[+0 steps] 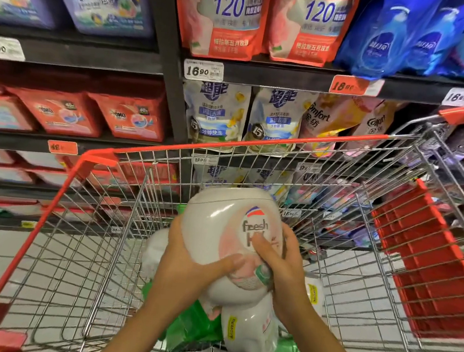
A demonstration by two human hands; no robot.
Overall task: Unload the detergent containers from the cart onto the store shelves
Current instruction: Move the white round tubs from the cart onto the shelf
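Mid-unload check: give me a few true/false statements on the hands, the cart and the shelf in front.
1. The left hand and the right hand both hold the white container. True.
2. That container is the last one in the cart. False: other white containers lie in the basket below it.
3. The held container stands on a shelf. False: it is held over the cart.
4. Red pouches marked 120 stand above the 16.90 price tag. True.

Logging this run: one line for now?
left-hand grip, right-hand grip: holding white plastic detergent tub; over red wire cart; more tubs inside
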